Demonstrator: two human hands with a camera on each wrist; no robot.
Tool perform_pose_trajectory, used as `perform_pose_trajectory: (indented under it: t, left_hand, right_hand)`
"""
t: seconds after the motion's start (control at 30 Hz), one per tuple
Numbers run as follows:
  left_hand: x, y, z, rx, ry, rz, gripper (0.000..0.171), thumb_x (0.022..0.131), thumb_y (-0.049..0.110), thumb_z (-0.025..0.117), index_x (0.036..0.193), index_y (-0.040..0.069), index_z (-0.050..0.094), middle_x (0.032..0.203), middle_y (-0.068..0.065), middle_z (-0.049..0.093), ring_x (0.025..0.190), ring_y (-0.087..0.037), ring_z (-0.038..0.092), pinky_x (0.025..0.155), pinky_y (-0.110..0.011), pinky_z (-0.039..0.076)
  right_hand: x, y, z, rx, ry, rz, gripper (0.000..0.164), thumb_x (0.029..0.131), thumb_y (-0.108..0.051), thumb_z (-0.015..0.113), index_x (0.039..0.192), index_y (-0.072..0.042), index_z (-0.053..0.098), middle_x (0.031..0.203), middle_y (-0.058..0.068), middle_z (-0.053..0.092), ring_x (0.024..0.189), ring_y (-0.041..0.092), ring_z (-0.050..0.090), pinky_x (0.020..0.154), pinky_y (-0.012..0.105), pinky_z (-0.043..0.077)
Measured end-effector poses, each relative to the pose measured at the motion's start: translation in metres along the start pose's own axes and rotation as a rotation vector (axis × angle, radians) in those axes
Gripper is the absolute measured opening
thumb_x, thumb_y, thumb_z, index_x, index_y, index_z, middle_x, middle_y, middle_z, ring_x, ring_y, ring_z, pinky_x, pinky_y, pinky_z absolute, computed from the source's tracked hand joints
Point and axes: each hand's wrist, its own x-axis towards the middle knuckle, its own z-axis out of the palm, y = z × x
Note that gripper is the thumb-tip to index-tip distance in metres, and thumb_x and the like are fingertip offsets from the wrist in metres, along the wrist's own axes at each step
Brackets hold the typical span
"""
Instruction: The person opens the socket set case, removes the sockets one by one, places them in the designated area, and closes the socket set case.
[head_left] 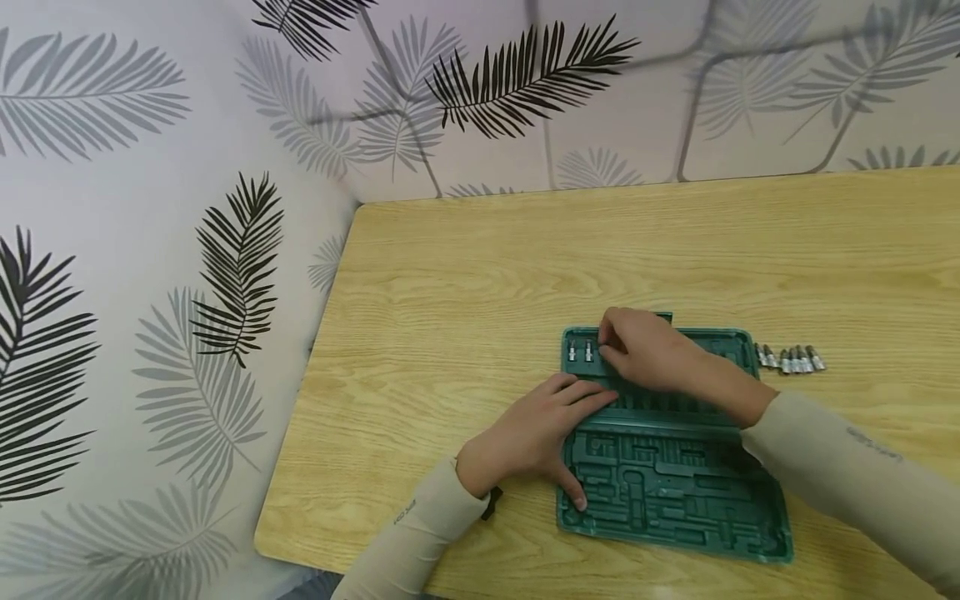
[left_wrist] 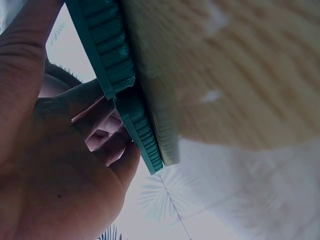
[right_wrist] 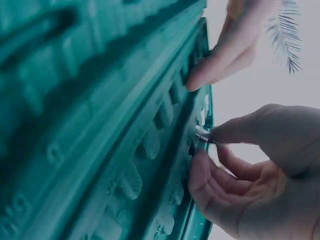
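A green plastic tool case point(head_left: 667, 500) lies unfolded on the table, both halves full of moulded recesses. My right hand point(head_left: 651, 350) is over its far half, with thumb and fingertips pinching a small silver bit socket point(right_wrist: 202, 133) at a slot. Two other bit sockets point(head_left: 581, 351) sit upright side by side in the far left corner of the case. My left hand point(head_left: 536, 429) rests on the case's left edge, fingers extended over the far half and thumb on the near half. In the head view, my right hand hides the pinched bit socket.
Several loose bit sockets point(head_left: 798, 359) lie in a row on the wooden table point(head_left: 427, 333), just right of the case. A wall point(head_left: 480, 150) with leaf patterns stands behind the table, and another runs along its left side.
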Motion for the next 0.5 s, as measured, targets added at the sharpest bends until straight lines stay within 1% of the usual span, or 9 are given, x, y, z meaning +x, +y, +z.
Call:
perform_pose_trajectory:
  t: [0.07, 0.13, 0.23, 0.33, 0.43, 0.47, 0.5]
  left_hand:
    - [-0.001, 0.005, -0.007, 0.031, -0.011, -0.002, 0.147, 0.054, 0.086, 0.093, 0.173, 0.025, 0.034, 0.172, 0.003, 0.046, 0.148, -0.019, 0.044, 0.130, -0.036, 0.038]
    - [-0.002, 0.012, -0.016, 0.050, -0.018, -0.008, 0.145, 0.055, 0.083, 0.095, 0.172, 0.022, 0.036, 0.171, 0.002, 0.047, 0.147, -0.019, 0.045, 0.129, -0.036, 0.038]
    - [-0.004, 0.023, -0.030, 0.082, -0.036, -0.021, 0.142, 0.057, 0.078, 0.098, 0.171, 0.019, 0.039, 0.170, 0.001, 0.049, 0.147, -0.019, 0.047, 0.129, -0.035, 0.039]
    - [-0.005, 0.030, -0.038, 0.093, -0.050, -0.036, 0.140, 0.058, 0.076, 0.099, 0.171, 0.018, 0.039, 0.169, 0.000, 0.049, 0.148, -0.019, 0.047, 0.129, -0.034, 0.039]
    - [-0.006, 0.032, -0.040, 0.092, -0.060, -0.042, 0.140, 0.058, 0.075, 0.099, 0.171, 0.018, 0.039, 0.170, -0.001, 0.049, 0.148, -0.020, 0.047, 0.130, -0.034, 0.039]
    - [-0.005, 0.028, -0.034, 0.101, -0.052, -0.033, 0.142, 0.057, 0.079, 0.097, 0.172, 0.019, 0.038, 0.170, -0.001, 0.049, 0.148, -0.020, 0.046, 0.130, -0.035, 0.038]
    - [-0.004, 0.027, -0.033, 0.096, -0.050, -0.030, 0.143, 0.057, 0.079, 0.097, 0.172, 0.019, 0.038, 0.170, -0.001, 0.048, 0.149, -0.020, 0.046, 0.130, -0.036, 0.038]
  right_hand:
    - [-0.003, 0.002, 0.000, 0.088, -0.003, 0.009, 0.009, 0.105, -0.008, 0.070, 0.111, -0.001, 0.070, 0.099, 0.011, 0.072, 0.085, 0.019, 0.066, 0.075, 0.041, 0.057]
    - [-0.006, 0.003, 0.000, 0.139, 0.001, 0.015, 0.010, 0.105, -0.007, 0.071, 0.113, -0.001, 0.073, 0.102, 0.011, 0.075, 0.091, 0.021, 0.070, 0.079, 0.044, 0.060]
    - [-0.010, 0.004, 0.000, 0.173, 0.018, 0.029, 0.014, 0.105, -0.007, 0.071, 0.117, 0.000, 0.075, 0.107, 0.013, 0.077, 0.098, 0.026, 0.074, 0.085, 0.048, 0.062]
    - [-0.012, 0.005, 0.000, 0.180, 0.024, 0.044, 0.015, 0.105, -0.007, 0.071, 0.117, 0.000, 0.077, 0.109, 0.014, 0.078, 0.100, 0.028, 0.075, 0.088, 0.050, 0.062]
    - [-0.011, 0.006, 0.000, 0.176, 0.022, 0.047, 0.015, 0.105, -0.007, 0.070, 0.117, -0.001, 0.078, 0.109, 0.014, 0.078, 0.101, 0.028, 0.075, 0.088, 0.050, 0.063]
    - [-0.011, 0.006, 0.000, 0.174, 0.023, 0.044, 0.015, 0.105, -0.007, 0.071, 0.117, -0.001, 0.078, 0.109, 0.014, 0.078, 0.101, 0.028, 0.076, 0.087, 0.049, 0.063]
    - [-0.011, 0.007, 0.000, 0.175, 0.024, 0.043, 0.015, 0.105, -0.007, 0.071, 0.117, -0.001, 0.078, 0.109, 0.014, 0.079, 0.101, 0.028, 0.076, 0.088, 0.049, 0.063]
